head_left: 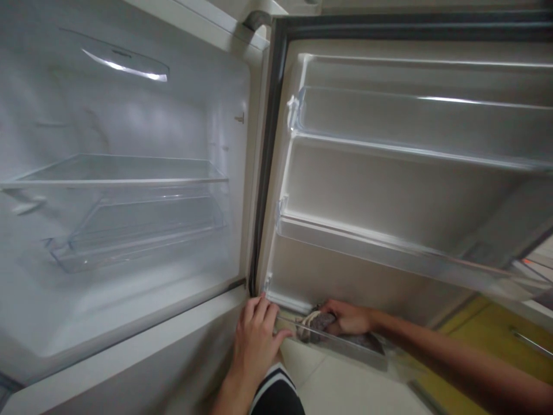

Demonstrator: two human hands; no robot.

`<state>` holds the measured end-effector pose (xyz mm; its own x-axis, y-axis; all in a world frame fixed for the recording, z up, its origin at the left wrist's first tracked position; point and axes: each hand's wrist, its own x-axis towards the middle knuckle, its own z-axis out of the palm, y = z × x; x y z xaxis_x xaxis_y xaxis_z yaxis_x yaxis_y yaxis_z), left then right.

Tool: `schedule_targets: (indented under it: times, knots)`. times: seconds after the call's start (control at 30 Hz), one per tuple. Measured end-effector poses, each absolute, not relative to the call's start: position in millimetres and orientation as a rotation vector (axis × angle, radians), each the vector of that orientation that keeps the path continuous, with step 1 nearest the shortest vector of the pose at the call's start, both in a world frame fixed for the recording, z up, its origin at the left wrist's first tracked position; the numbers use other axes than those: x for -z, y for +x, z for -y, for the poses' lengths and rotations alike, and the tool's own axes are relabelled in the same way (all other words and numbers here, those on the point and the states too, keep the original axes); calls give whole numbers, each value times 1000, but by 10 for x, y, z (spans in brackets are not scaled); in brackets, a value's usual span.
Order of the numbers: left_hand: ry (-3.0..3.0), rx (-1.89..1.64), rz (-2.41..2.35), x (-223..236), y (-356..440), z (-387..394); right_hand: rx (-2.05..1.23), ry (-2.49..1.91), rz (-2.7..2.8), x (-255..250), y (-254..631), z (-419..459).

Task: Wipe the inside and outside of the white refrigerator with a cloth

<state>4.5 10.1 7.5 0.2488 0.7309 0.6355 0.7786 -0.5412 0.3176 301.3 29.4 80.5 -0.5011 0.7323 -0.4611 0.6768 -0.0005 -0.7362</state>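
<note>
An open fridge fills the view, its bare white compartment (129, 144) on the left and its door (389, 190) swung out to the right. My right hand (348, 317) reaches into the lowest door bin (345, 346) and is closed on a dark purple cloth (317, 324) pressed against the bin's inside. My left hand (257, 340) rests on the inner end of that bin by the door hinge, fingers curled over its clear rim.
Inside the compartment sit a glass shelf (121, 170) and a clear drawer (138, 230). Two more clear bins (410, 124) (380, 242) line the door above. Pale floor tiles (345, 386) and a yellow surface (488, 334) lie below right.
</note>
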Motion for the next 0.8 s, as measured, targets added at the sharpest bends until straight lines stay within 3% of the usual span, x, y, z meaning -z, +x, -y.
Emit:
schedule_targets:
  times: [0.37, 0.5, 0.67, 0.8]
  knots:
    - [-2493, 994, 1402, -327, -5, -190, -1443, -1448, 2195, -724, 1901, -853]
    - [-2566, 1077, 1251, -264, -22, -246, -1499, -1447, 2118, -743, 2243, -648]
    - [-2604, 1141, 1224, -178, -12, -278, -1425, -1843, 1955, -849, 3031, -250]
    - [-2663, 1123, 1263, -205, -6, -264, -1453, -1830, 1984, -883, 3096, -194]
